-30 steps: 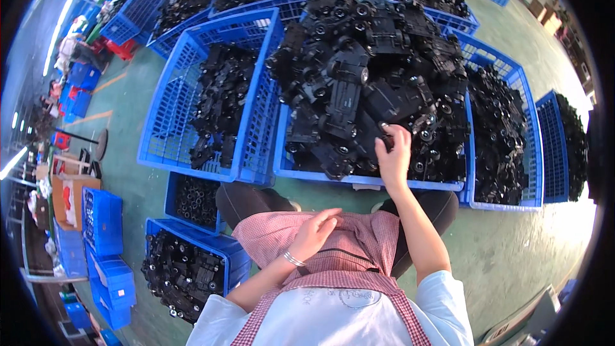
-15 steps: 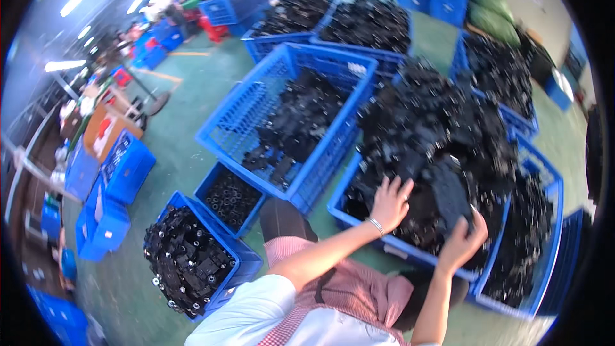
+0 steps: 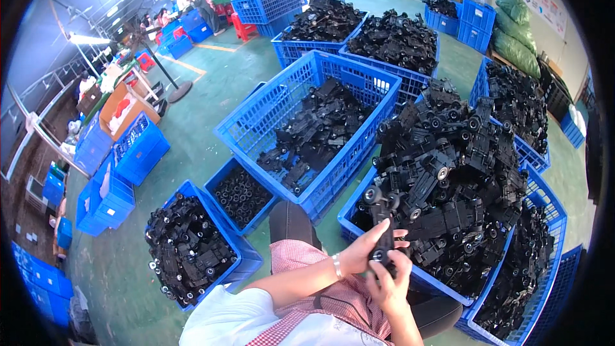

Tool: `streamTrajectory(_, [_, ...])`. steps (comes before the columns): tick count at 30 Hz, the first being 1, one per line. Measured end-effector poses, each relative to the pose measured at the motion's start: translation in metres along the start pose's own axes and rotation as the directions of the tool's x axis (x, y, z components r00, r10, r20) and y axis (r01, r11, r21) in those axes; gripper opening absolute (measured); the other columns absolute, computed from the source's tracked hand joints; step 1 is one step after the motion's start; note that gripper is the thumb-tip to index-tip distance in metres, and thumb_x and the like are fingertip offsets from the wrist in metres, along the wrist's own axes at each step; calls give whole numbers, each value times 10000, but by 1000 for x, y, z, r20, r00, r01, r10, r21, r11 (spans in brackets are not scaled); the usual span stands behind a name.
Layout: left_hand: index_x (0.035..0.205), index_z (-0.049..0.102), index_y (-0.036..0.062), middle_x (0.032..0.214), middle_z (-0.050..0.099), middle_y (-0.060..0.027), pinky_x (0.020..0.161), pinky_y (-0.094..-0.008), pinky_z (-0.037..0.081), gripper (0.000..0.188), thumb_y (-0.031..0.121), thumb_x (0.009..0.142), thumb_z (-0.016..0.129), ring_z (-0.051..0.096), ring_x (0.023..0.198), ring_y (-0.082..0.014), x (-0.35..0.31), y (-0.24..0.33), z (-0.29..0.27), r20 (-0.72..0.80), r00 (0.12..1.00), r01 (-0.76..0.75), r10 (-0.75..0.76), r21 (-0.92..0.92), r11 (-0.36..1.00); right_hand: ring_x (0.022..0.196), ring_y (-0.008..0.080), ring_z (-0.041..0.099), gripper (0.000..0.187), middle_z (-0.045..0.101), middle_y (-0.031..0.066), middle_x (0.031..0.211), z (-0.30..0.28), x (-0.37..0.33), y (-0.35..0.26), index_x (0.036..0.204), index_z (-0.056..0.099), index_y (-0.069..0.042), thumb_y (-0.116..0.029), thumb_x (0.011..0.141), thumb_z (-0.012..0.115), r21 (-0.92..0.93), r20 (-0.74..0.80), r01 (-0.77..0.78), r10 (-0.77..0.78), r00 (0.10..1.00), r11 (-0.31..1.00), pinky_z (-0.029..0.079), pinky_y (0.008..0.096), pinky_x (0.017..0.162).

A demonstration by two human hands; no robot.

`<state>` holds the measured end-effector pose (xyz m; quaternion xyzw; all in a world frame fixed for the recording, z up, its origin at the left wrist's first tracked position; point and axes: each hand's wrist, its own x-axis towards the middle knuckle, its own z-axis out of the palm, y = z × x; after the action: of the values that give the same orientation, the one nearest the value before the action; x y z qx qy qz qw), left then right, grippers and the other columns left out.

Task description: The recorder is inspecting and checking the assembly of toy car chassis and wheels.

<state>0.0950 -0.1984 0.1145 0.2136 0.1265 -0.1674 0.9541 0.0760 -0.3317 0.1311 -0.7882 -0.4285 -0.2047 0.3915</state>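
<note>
I hold a black plastic toy-car chassis [image 3: 382,224] with small wheels upright in front of me. My left hand [image 3: 362,250] grips its lower side, a bracelet on the wrist. My right hand [image 3: 389,282] clasps its bottom end from the right. Just beyond my hands stands a blue crate [image 3: 359,211] heaped high with the same black wheeled parts [image 3: 448,173].
A half-filled blue crate [image 3: 301,128] stands ahead on the left. Near my left knee are a small blue bin of tiny black pieces [image 3: 240,195] and a blue crate of assembled black parts [image 3: 186,250]. More full crates ring the green floor. People work far off at the back.
Both hands have come off the heap and drawn back toward me with one chassis held between them. The view has swung left and up.
</note>
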Motion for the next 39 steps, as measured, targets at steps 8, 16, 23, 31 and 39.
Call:
streamTrajectory(8, [1226, 397, 87, 1075, 549, -45, 807, -299, 479, 444, 355, 898, 528, 538, 952, -144, -32, 12, -4, -59, 992, -93, 112, 257, 962, 1131, 406, 475, 424, 459, 241, 1235, -5, 3, -24, 1070, 566, 2, -233, 736, 680, 250, 256, -62, -4, 967, 966, 437, 433, 904])
streamTrajectory(16, [1315, 328, 62, 1133, 543, -160, 962, -425, 416, 502, 364, 929, 436, 516, 1096, -274, -25, 54, 2, 113, 974, -203, 196, 49, 978, 1062, 364, 539, 375, 554, 220, 1124, -15, 38, -11, 1149, 519, 46, -183, 855, 480, 251, -9, -206, 215, 977, 946, 416, 397, 914])
streamTrajectory(23, [1308, 343, 33, 1124, 542, -199, 1023, -465, 344, 520, 375, 923, 417, 482, 1137, -325, -20, 46, -9, 106, 970, -212, 219, -69, 975, 599, 165, 616, 229, 612, 67, 664, -18, -6, 0, 1009, 586, 40, -8, 834, 446, 386, -85, -355, 416, 905, 852, 493, 262, 588])
streamTrajectory(31, [1325, 333, 90, 1142, 539, -176, 988, -435, 392, 509, 377, 915, 428, 518, 1089, -274, -27, 38, -7, 78, 972, -220, 222, -36, 975, 703, 166, 665, 260, 673, 114, 890, -6, -14, -9, 1126, 543, 3, -46, 888, 453, 681, 37, -480, 629, 776, 553, 519, 248, 644])
streamTrajectory(39, [1346, 297, 101, 1170, 515, -167, 910, -418, 459, 515, 357, 920, 431, 531, 1047, -247, -28, 40, 1, 45, 980, -198, 193, 160, 967, 705, 147, 634, 236, 630, 112, 882, 0, -18, -3, 1096, 549, 36, -23, 895, 439, 539, 148, -619, 659, 737, 571, 513, 234, 641])
